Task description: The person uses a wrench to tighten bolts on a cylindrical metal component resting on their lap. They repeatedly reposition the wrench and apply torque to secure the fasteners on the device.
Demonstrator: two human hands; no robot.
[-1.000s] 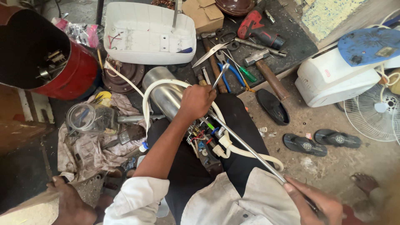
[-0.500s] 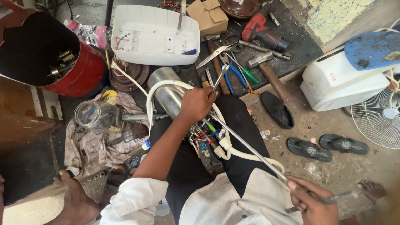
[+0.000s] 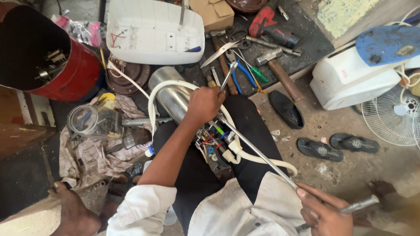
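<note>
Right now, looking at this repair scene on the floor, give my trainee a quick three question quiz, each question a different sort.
1. True or false: the left hand rests on the shiny metal cylinder.
2. Which thing does the right hand grip? A) the hammer B) the long metal rod C) the scissors
3. Fill in: the white hose loops around the metal ____.

Key: 1 true; 2 B; 3 cylinder.
</note>
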